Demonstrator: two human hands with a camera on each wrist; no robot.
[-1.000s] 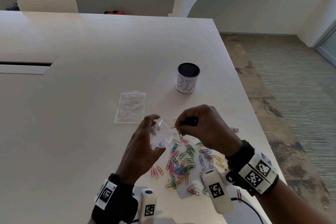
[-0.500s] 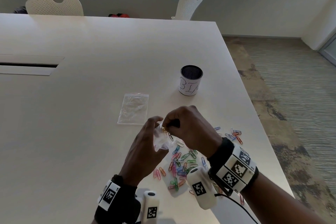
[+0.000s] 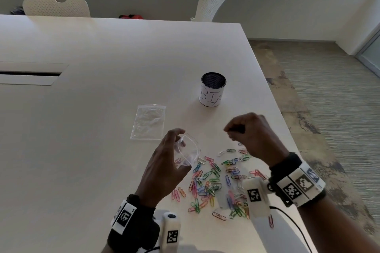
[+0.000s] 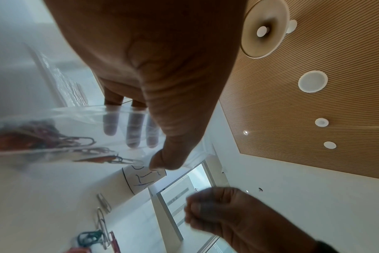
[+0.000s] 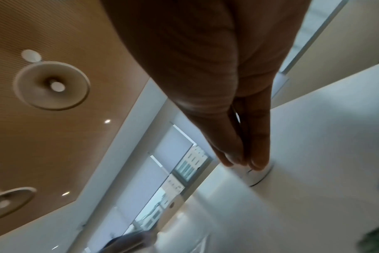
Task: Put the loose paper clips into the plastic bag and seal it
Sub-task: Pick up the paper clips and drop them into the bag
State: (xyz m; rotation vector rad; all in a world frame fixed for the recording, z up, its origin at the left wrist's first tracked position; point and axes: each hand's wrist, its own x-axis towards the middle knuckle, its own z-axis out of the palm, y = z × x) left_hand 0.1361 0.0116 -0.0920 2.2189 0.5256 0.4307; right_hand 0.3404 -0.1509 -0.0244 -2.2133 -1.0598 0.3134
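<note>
My left hand point(image 3: 178, 139) holds a small clear plastic bag point(image 3: 190, 153) just above the table, its mouth gaping toward the right. In the left wrist view the thumb pinches the bag's rim point(image 4: 110, 109), the fingers point(image 4: 132, 133) show through the plastic, and a few clips point(image 4: 61, 142) lie inside. Many coloured loose paper clips point(image 3: 211, 181) are scattered on the table below and to the right. My right hand point(image 3: 231, 131) hovers apart from the bag, to its right, fingers curled against the thumb point(image 5: 244, 160); I see nothing in it.
A second clear bag point(image 3: 149, 122) lies flat on the white table point(image 3: 102, 150) beyond my left hand. A mesh cup labelled BIN point(image 3: 212, 90) stands further back. The table's right edge point(image 3: 287, 129) is close to the clips. Two chairs stand at the far side.
My right hand was at the bag's mouth with a clip; it has now pulled away to the right and up. The left hand still holds the bag open.
</note>
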